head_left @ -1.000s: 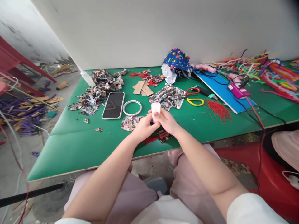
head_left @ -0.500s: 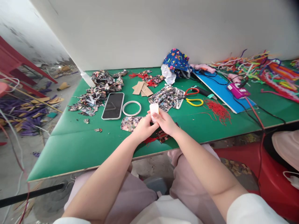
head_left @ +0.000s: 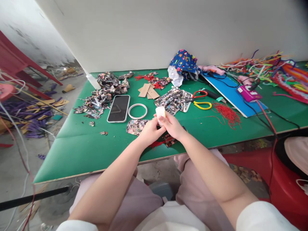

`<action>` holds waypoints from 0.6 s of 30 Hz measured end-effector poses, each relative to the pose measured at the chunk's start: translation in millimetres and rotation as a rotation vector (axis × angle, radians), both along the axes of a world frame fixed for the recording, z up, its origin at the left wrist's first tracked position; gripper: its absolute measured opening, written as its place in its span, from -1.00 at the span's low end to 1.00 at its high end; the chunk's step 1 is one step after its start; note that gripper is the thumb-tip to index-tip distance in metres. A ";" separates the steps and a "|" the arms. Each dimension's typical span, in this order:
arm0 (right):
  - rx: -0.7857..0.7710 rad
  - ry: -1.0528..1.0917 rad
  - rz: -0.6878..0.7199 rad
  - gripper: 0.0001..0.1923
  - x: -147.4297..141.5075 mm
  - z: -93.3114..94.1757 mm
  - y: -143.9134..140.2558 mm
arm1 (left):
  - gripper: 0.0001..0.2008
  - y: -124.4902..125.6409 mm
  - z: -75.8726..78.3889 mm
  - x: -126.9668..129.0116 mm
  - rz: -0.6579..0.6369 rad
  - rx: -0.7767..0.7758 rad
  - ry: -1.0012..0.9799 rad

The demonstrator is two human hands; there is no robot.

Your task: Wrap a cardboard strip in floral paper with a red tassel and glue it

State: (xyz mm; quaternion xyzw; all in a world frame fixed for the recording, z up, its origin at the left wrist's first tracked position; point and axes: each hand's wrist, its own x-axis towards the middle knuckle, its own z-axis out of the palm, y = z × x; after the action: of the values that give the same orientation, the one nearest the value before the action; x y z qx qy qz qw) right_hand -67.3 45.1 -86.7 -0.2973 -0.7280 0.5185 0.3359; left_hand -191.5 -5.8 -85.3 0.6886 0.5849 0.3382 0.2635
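Both hands meet over the front middle of the table, closed around a small white object (head_left: 160,113) with a yellowish edge on its right side; its exact kind I cannot make out. My left hand (head_left: 152,131) wraps its lower left. My right hand (head_left: 172,126) grips from the right, thumb laid across the front. Below the hands, partly hidden, are a floral fabric piece (head_left: 135,127), a dark floral piece (head_left: 171,141) and red tassel threads (head_left: 157,144). A white ring of tape (head_left: 137,111) and a phone (head_left: 118,109) lie to the left.
Floral scraps (head_left: 103,91) and a white bottle (head_left: 93,81) are at the back left. Brown card pieces (head_left: 148,91), scissors (head_left: 202,105), red threads (head_left: 226,114), a blue board (head_left: 233,94) and a magenta box (head_left: 249,93) with cables occupy the middle and right of the green table (head_left: 84,150).
The view has shifted slightly, so the table's things appear a little further right. The white object leans slightly more to the left in my hands; both hands keep their hold.
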 end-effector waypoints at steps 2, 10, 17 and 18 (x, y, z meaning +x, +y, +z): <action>-0.005 0.001 -0.003 -0.58 -0.3 0.7 -1.2 | -0.80 -0.5 0.5 1.0 -0.014 0.013 0.017; -0.013 0.118 -0.220 -0.62 0.1 2.0 3.1 | -0.73 2.7 29.9 -41.7 -0.026 0.258 0.311; -0.050 0.120 -0.271 -0.62 -0.2 -7.0 11.5 | -0.51 -0.1 19.2 -105.7 0.822 -0.066 0.648; -0.051 0.118 -0.260 -0.62 -0.5 -7.4 11.3 | -0.51 -0.3 16.6 -107.5 0.819 -0.120 0.655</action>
State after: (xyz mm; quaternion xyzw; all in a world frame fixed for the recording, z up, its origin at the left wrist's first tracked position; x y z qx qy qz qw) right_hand -67.8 56.4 -94.1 -0.3667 -0.6487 0.5055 0.4349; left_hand -299.0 -6.1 -68.8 0.4567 0.8761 0.1465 -0.0479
